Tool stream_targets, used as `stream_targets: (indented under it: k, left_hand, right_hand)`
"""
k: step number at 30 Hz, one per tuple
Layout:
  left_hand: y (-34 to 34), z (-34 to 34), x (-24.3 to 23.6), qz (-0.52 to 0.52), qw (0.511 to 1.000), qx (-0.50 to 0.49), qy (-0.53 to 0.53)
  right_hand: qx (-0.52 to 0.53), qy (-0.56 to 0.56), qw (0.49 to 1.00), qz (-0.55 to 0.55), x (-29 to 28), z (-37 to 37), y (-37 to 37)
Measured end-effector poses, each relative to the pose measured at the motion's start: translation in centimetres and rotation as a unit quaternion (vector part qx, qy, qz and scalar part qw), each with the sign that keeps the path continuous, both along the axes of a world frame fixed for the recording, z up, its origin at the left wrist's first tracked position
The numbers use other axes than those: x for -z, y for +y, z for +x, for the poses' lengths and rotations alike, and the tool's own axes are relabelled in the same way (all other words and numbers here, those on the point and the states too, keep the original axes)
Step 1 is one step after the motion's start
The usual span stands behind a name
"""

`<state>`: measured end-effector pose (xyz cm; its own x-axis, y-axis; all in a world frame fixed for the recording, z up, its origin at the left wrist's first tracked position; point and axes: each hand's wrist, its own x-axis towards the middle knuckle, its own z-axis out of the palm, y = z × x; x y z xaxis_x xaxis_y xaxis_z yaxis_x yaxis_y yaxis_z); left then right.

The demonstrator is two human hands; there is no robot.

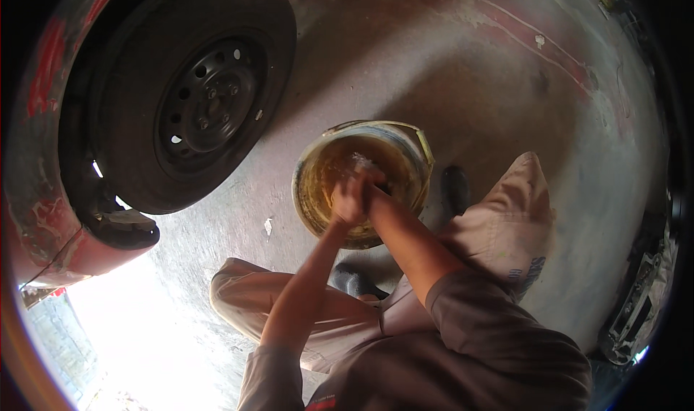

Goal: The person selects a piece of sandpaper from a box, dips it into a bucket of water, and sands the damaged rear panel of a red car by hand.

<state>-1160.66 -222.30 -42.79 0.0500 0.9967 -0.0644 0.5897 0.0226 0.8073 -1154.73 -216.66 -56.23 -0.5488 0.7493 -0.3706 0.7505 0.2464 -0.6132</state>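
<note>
A round bucket with a worn, yellow-brown inside stands on the floor in front of me. Both my hands are together over its mouth, with the forearms reaching in from below. My left hand is closed, its fingers curled against the right. Pressed close beside it, my right hand is closed too and partly hidden. Just beyond the fingers a pale, shiny patch shows inside the bucket; whether it is water or something held I cannot tell. The bucket's handle rests along its far right rim.
A black car wheel sits at the upper left under a scuffed red and grey car body. My bent legs and dark footwear are close around the bucket. Dark machine parts lie along the right edge.
</note>
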Motion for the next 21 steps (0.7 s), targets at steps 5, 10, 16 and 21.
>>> stream_targets:
  k: [5,10,16,21]
  left_hand:
    - [-2.0,3.3,-9.2,0.066,0.972,0.017,-0.225]
    - [1.3,0.5,-8.9,-0.072,0.991,0.006,-0.116]
    - [1.1,1.1,-6.7,0.047,0.99,0.031,-0.128]
    - [0.1,2.8,-4.2,0.02,0.992,-0.009,-0.122]
  right_hand:
    - [-0.022,-0.016,0.999,0.023,-1.1,-0.6,0.2]
    - [-0.027,-0.02,0.999,0.032,-2.5,-0.6,0.8]
    - [-0.004,-0.017,0.999,0.047,-3.6,0.3,2.2]
    - [0.066,-0.001,0.998,0.009,-4.0,2.0,3.0]
